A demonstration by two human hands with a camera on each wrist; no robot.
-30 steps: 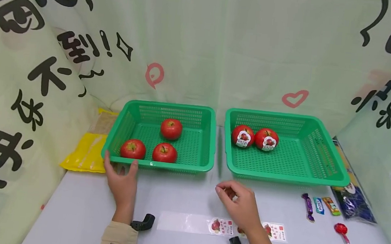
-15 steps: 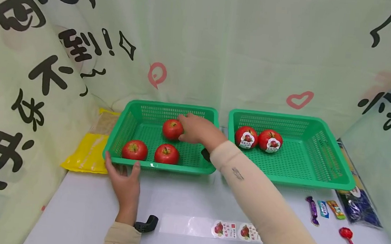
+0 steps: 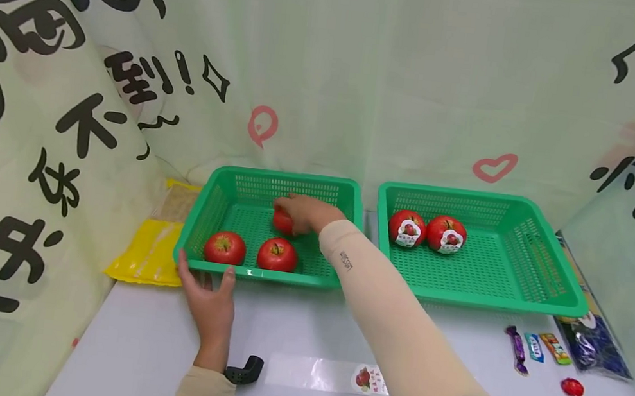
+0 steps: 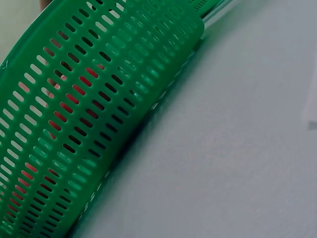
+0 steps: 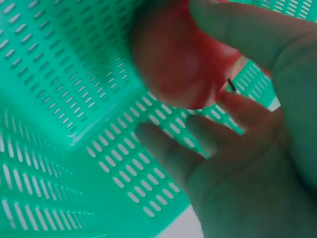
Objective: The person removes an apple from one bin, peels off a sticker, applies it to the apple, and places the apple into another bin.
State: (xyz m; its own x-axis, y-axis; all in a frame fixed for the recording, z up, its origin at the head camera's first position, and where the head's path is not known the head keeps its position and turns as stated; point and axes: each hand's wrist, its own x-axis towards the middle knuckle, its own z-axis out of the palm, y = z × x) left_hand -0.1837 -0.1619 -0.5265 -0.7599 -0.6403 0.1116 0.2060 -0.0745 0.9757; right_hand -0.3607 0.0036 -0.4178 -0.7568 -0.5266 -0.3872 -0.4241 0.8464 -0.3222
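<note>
- Two green baskets are sitting side by side in the middle of the head view, the left basket [image 3: 219, 197] and the right basket [image 3: 527, 246] just apart on the pale counter [image 3: 304, 326].
- The right hand [image 3: 304, 213] is reaching across into the left basket, and its fingers are curling round the back apple [image 3: 282, 221]; in the right wrist view that apple [image 5: 183, 54] is filling the upper centre, with the thumb above it and the fingers [image 5: 163, 148] below it.
- Two more red apples are lying along the near wall of the same basket: the front left apple [image 3: 225, 248] and the front middle apple [image 3: 277, 254], near each other but not touching.
- The left hand [image 3: 210, 300] is resting open at lower left of centre, thumb and fingers spread against the basket's near left corner; the left wrist view is showing only the slotted green wall [image 4: 94, 109] and grey counter.
- Two labelled apples [image 3: 427, 231] are sitting side by side at the far left of the right basket, each with a white sticker facing the viewer.
- A clear sticker strip [image 3: 328, 375] is lying at bottom centre, partly under the right sleeve.
- A yellow bag [image 3: 149, 254] is lying left of the baskets.
- Wrapped sweets [image 3: 536, 349] and a red lollipop [image 3: 576, 393] are lying at lower right, beside a dark blue packet [image 3: 599, 337].
</note>
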